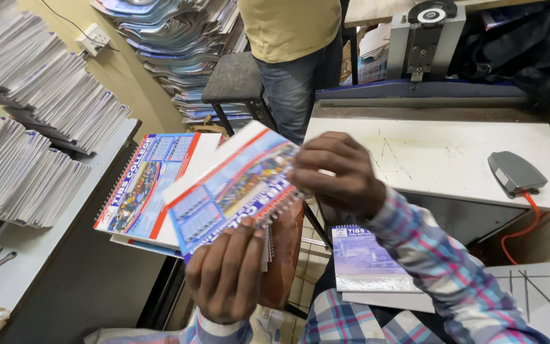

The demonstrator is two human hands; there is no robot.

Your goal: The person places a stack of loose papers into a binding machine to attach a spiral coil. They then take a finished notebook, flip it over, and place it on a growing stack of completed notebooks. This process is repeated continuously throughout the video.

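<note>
Both hands hold a spiral-bound notebook (237, 188) up, tilted, at the centre of the scene; its glossy cover is blue with red edging and small photo panels, the wire coil along its near-right edge; the left hand (227, 274) has its grip clamped on the near corner, the right hand (338, 172) pinches the far-right end; left of it, a like notebook (141, 188) tops a small stack, seemingly on the dark bench (90, 280); a grey foot pedal (515, 172) sits on a white surface far right.
</note>
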